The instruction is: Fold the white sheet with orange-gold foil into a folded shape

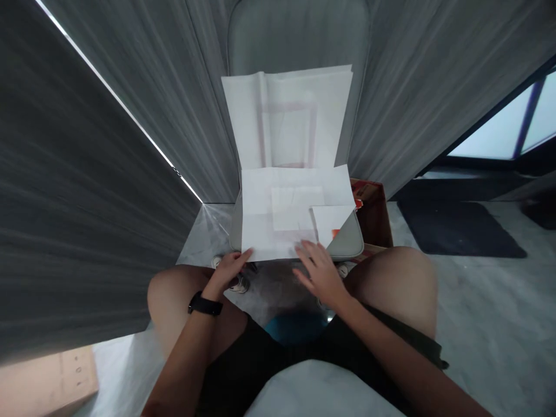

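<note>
The paper sheet (260, 231) lies unfolded on the chair seat (347, 246); it is light, soft, and best held by its near edge. The left hand (228, 272) and right hand (319, 275) touch that edge, open, fingers spread.

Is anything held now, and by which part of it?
Possibly the white paper sheet, at its near edge: the left hand may pinch it there, but it cannot be told surely. The right hand only rests spread fingers on that edge.
</note>
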The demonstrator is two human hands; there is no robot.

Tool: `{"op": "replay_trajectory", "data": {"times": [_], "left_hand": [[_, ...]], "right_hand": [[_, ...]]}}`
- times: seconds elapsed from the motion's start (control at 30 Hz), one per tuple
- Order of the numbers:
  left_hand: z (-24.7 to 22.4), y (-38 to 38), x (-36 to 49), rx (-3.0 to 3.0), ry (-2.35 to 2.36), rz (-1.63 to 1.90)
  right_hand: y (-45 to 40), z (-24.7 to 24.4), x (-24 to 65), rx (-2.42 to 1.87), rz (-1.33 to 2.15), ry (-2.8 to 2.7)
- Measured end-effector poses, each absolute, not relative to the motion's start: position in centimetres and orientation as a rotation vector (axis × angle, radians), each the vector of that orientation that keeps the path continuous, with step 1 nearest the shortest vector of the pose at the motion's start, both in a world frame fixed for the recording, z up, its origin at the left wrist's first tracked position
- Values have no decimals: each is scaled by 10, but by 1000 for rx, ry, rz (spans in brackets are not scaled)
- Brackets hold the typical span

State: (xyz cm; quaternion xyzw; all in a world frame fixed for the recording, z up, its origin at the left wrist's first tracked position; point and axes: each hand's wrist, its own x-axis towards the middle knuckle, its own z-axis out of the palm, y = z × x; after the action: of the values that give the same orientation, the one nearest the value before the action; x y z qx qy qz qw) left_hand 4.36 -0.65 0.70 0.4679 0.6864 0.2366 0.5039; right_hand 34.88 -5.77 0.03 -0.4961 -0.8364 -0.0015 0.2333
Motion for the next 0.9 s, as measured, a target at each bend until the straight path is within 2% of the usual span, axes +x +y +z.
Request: {"op": "replay_trajectory", "data": {"times": [0.2, 0.37, 0.5, 0.7, 0.9], "left_hand": [[14, -4, 62, 1139, 1487, 717], [31, 7, 77, 1210, 1410, 959], [40, 21, 79, 1538, 1461, 1043], [32, 34, 85, 2372, 1365, 897], [5, 40, 98, 2656, 1370, 732]], "right_hand": [[-55, -15, 274, -1378, 47, -2305], [-33, -11, 258, -1569, 115, -2131], [-19, 1, 260, -1661, 205, -2014], [-3, 7, 266, -1928, 139, -1754], [12, -4, 276, -1918, 144, -1706]]}}
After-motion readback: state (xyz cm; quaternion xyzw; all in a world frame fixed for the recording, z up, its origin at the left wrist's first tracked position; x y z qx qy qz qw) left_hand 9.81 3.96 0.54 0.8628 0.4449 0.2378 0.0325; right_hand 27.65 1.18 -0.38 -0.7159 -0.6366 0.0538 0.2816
